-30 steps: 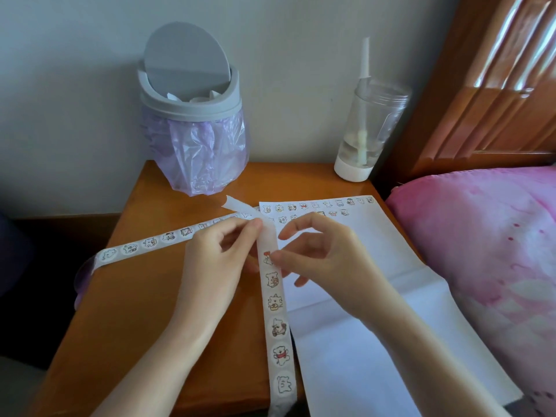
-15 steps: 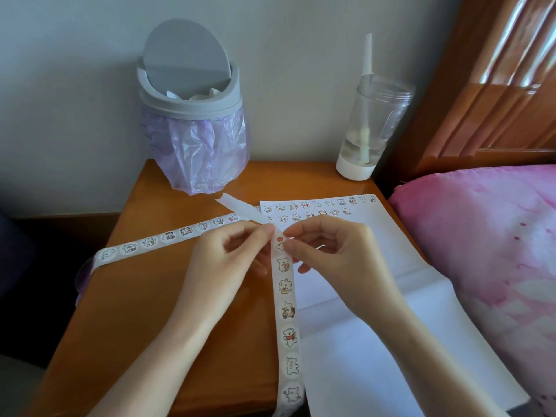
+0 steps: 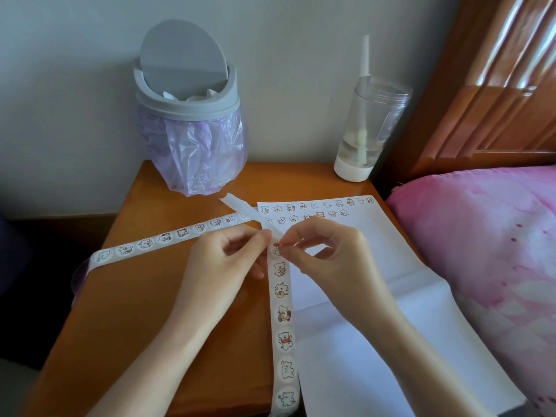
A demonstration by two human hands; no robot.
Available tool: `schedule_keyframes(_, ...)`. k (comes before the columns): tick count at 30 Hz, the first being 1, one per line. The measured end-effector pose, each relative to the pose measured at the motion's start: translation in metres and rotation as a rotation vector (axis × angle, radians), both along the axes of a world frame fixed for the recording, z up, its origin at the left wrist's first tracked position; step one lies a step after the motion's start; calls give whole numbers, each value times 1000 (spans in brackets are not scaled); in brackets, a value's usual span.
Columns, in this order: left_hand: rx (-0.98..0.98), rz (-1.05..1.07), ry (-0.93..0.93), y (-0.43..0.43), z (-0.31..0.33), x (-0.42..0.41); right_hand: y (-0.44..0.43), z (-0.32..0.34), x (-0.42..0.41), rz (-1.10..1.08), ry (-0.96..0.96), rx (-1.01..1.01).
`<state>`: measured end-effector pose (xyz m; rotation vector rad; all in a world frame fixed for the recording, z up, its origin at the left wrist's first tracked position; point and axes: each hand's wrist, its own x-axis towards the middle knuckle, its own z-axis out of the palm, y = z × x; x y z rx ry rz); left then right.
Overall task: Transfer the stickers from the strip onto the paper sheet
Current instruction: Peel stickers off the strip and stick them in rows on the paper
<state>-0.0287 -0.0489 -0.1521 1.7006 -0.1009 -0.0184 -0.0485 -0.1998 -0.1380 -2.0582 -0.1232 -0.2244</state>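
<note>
Wooden table (image 3: 129, 311). The sticker strip (image 3: 144, 243) comes in from the left edge, bends at the hands and runs down to the near edge. Grey bin (image 3: 186, 115) with purple liner at the back. Left hand (image 3: 222, 260): thumb and forefinger pinch the strip at the bend. Right hand (image 3: 331, 266): fingertips pinch the top sticker (image 3: 276, 249) on the strip. Paper sheet (image 3: 406, 311) lies below it, with two sticker rows along the far edge. Clear bottle (image 3: 370, 130) behind. Pink bedding (image 3: 481, 251) far right.
</note>
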Motion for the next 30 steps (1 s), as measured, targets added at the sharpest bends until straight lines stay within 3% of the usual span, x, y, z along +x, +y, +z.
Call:
schedule_keyframes(5,28,-7,36,1,-1,0,-1,0,2,-6,4,-83)
schedule_keyframes(11,75,-25,43,1,-4,2,-15,15,4,116,102,78)
schedule_keyframes(16,161,-96,20,0,-7,1,-70,27,29,-50,103,165)
schedule_keyframes(21,243,-126,3,1,-11,3,-118,9,65,-233,213,-42)
schedule_keyframes(30,317,-106,-9,1,-14,4,-132,-5,91,-222,269,-146)
